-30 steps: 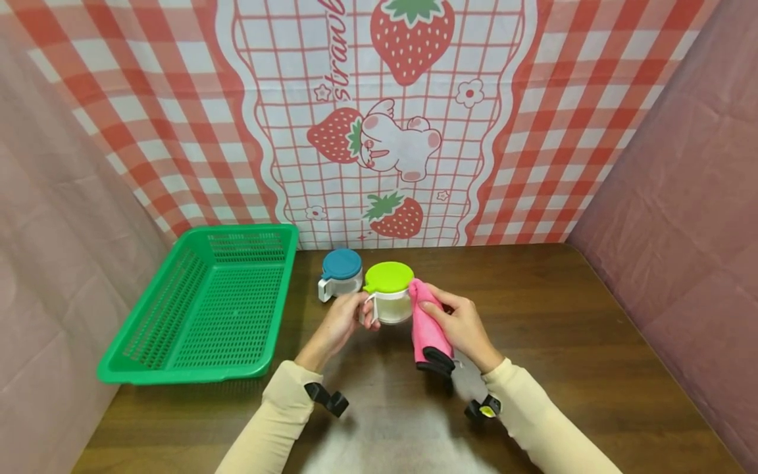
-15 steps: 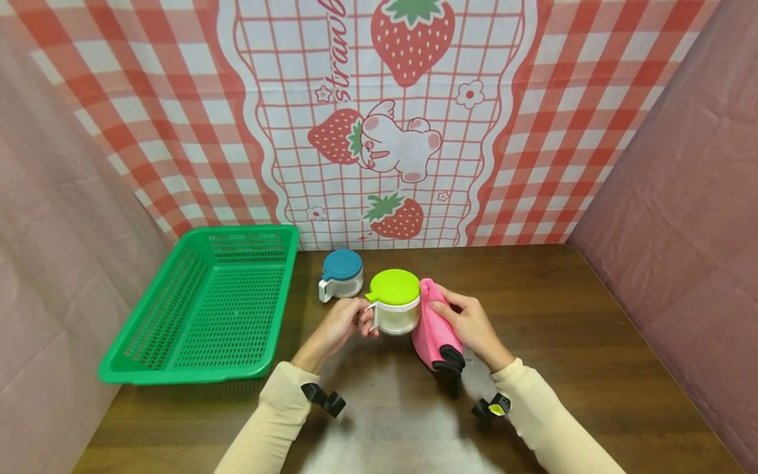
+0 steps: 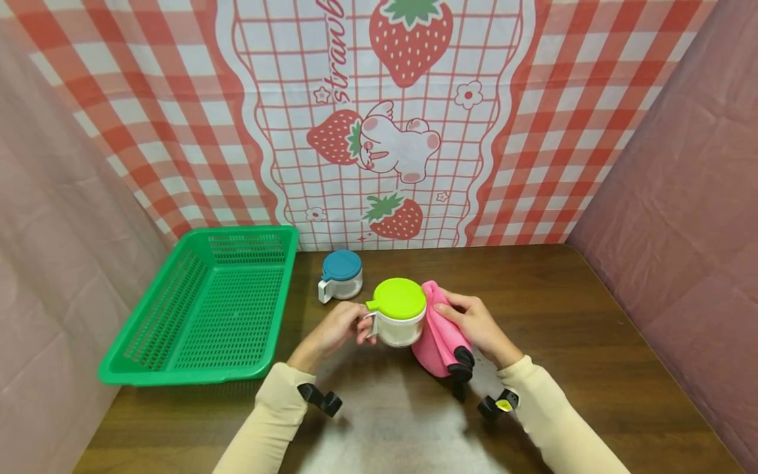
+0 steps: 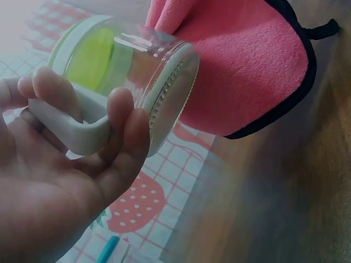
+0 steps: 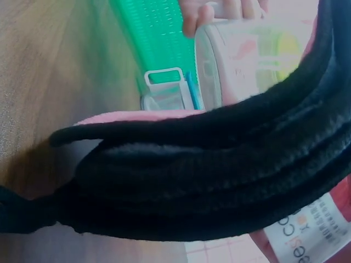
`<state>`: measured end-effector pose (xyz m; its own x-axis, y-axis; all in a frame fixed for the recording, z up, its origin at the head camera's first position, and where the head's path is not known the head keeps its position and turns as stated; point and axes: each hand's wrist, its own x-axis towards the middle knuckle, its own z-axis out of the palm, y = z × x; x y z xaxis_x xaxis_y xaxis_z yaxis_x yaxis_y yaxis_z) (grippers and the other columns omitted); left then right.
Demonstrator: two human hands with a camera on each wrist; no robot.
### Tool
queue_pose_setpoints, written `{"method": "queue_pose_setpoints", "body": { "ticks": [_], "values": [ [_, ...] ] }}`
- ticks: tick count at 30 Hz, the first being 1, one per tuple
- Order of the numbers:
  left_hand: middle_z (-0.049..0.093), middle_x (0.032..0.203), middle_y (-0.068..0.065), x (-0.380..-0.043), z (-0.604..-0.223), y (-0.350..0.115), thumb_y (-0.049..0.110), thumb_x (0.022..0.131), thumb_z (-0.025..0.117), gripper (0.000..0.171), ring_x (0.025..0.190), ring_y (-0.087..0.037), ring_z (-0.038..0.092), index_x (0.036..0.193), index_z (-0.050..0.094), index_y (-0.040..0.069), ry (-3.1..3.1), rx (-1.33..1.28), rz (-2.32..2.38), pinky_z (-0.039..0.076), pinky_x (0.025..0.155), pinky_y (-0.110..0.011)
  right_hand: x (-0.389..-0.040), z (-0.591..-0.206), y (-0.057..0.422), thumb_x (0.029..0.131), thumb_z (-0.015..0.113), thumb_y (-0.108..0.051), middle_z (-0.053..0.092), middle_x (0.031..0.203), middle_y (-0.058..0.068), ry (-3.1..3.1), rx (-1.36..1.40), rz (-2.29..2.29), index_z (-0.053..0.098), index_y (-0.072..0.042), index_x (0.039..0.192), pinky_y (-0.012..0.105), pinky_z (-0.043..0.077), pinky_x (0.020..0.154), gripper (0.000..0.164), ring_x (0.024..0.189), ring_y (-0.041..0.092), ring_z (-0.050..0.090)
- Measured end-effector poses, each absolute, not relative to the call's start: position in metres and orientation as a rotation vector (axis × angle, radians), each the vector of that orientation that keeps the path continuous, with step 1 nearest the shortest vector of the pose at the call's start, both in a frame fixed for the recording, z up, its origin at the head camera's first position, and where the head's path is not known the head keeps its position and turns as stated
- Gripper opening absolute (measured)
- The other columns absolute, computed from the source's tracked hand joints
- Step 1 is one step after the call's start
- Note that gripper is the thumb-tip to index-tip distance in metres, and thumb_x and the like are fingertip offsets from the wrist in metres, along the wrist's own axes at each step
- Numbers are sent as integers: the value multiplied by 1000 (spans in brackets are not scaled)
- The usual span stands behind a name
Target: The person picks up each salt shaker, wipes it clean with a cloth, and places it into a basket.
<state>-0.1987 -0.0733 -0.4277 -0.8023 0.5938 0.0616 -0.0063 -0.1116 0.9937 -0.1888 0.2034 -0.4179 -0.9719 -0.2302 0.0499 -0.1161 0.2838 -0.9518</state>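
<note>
My left hand (image 3: 340,327) grips the white handle (image 4: 82,126) of a clear seasoning jar (image 3: 400,330) with a lime-green lid (image 3: 399,298). The jar is held up off the table, and the left wrist view shows it looks see-through down to its base. In my right hand (image 3: 476,326) is a folded pink cloth (image 3: 441,339) with black edging, pinched between thumb and fingers. The cloth lies against the jar's right side. In the right wrist view the cloth's black edging (image 5: 208,170) covers much of the picture and hides the fingers.
Behind the left hand a second clear jar (image 3: 348,288) with a blue lid (image 3: 342,265) stands on the wooden table (image 3: 562,342). A green plastic basket (image 3: 278,316) sits at the left. A strawberry-print cloth (image 3: 391,224) hangs at the back.
The green-lidded jar and the pink cloth have come nearer to me and slightly right, both hands moving along. The cloth hangs more spread out. The blue-lidded jar and basket stay put.
</note>
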Motion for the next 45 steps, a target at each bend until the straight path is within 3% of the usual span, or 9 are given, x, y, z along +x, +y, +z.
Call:
{"method": "queue_pose_setpoints", "body": {
  "ticks": [13,19,26,33,36,42,45],
  "values": [
    [45,52,6,-198,-426,-77,13,95,32,32,59,-15,60,64,39,8,1718,682,1943,52,67,-27,-193,-424,210,95,60,-19,54,135,27,2279,-268,-1787,50,1,137,17,53,79,48,95,-1,60],
    [46,57,2,-200,-429,-73,12,98,30,31,58,-12,54,68,37,7,1678,590,2008,52,68,-29,-190,-427,206,95,59,-18,57,130,27,2227,-221,-1876,48,3,138,18,53,80,49,92,0,62],
    [49,63,0,-203,-432,-72,14,100,28,30,69,-16,58,74,40,7,1673,538,1948,54,72,-32,-188,-429,203,95,58,-16,55,132,30,2266,-182,-1919,49,3,138,16,52,80,47,90,-1,62],
    [56,71,-3,-199,-427,-78,28,102,28,32,74,-21,67,81,43,9,1731,458,1762,58,58,-38,-188,-430,200,95,59,-18,53,134,30,2257,-178,-1918,48,1,138,18,53,78,48,90,3,62],
    [53,70,-3,-199,-428,-77,28,103,27,33,70,-18,66,82,43,9,1736,472,1748,56,57,-33,-186,-429,200,95,59,-17,54,135,29,2266,-159,-1925,48,1,138,18,53,78,48,90,4,62],
    [40,65,1,-200,-434,-71,18,103,27,32,62,-12,50,75,38,9,1686,440,1936,47,67,-26,-185,-431,199,95,59,-17,54,135,29,2268,-137,-1941,48,-1,139,20,53,75,48,86,6,62],
    [38,62,3,-200,-436,-69,18,103,28,33,61,-11,52,73,38,9,1671,414,1977,49,68,-26,-184,-431,198,96,59,-18,53,135,28,2268,-129,-1947,48,-1,139,20,53,75,48,87,7,62]
  ]
}}
